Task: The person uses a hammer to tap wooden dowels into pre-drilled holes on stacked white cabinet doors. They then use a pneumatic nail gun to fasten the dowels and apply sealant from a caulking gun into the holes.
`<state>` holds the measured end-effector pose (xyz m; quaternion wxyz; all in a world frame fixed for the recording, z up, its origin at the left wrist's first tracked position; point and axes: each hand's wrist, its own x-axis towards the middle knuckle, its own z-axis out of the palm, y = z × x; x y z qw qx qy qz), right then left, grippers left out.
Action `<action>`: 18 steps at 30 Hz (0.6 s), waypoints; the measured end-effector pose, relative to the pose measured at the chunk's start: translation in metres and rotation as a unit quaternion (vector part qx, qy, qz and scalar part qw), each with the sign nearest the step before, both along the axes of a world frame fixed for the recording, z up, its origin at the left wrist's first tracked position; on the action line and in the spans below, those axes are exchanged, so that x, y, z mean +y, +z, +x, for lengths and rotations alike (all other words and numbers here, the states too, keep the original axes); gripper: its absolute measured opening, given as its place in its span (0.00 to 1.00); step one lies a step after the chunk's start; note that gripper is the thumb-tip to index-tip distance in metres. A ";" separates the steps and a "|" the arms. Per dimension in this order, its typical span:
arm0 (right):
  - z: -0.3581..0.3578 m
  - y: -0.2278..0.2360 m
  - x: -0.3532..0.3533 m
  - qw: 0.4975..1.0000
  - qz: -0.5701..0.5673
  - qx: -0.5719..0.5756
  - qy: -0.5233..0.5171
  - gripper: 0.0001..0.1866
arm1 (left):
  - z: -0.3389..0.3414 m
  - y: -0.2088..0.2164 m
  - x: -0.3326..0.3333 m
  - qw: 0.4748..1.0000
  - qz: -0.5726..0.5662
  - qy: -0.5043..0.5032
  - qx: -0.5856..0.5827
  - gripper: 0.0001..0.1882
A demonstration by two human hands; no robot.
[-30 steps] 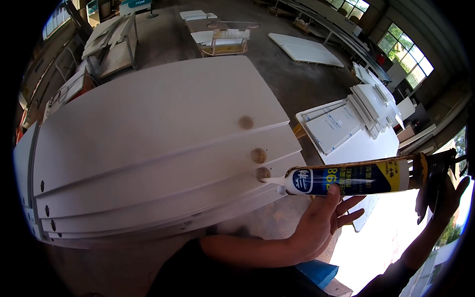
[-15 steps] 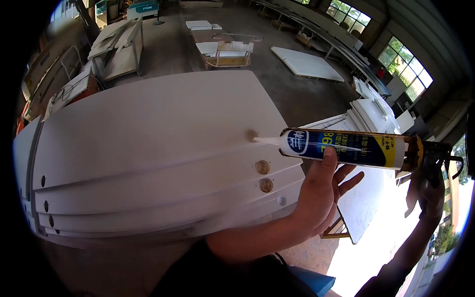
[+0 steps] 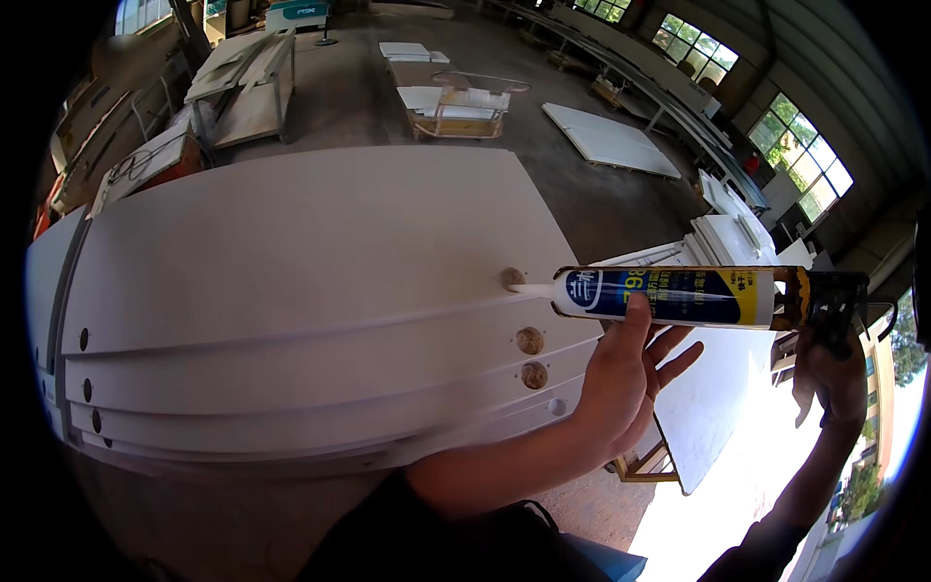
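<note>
My right hand (image 3: 832, 378) grips the handle of a black caulking gun (image 3: 836, 301), which carries a blue, white and yellow sealant tube (image 3: 669, 295). My left hand (image 3: 626, 383) steadies the tube near its front: the thumb lies against it and the other fingers stretch out behind. The pale nozzle (image 3: 530, 289) points left, its tip at the lower edge of a round hole (image 3: 513, 277) in the top white panel (image 3: 320, 233). Below, stepped panels show two more brown-bottomed holes (image 3: 529, 340) and a smaller pale one (image 3: 557, 407).
Dark oval holes (image 3: 84, 339) line the panels' left ends. To the right stand stacked white boards (image 3: 727, 238) and a white board on a wooden frame (image 3: 713, 417). Farther off are a loaded cart (image 3: 456, 112), a flat white panel (image 3: 611, 141) and a long conveyor (image 3: 659, 97).
The gun and tube now lie more level, with the nozzle tip still at the same hole. The whole scene has shifted slightly in the picture. Both hands keep their hold.
</note>
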<state>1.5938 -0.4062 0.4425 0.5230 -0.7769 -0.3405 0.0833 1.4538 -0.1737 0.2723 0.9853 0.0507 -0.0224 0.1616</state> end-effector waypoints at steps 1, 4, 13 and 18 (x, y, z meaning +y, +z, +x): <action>0.000 0.002 0.002 1.000 -0.002 -0.007 0.018 0.26 | -0.002 0.000 0.002 1.000 0.004 0.002 -0.001 0.19; 0.002 0.009 0.012 0.994 0.019 0.019 0.108 0.28 | -0.001 0.002 0.007 1.000 0.003 0.013 0.003 0.19; 0.059 -0.040 0.019 0.995 0.094 0.018 -0.002 0.32 | 0.020 0.000 -0.003 1.000 -0.008 -0.024 -0.013 0.27; 0.009 -0.137 0.102 0.993 -0.051 -0.036 0.105 0.31 | 0.067 0.002 -0.084 0.978 0.123 0.000 -0.171 0.46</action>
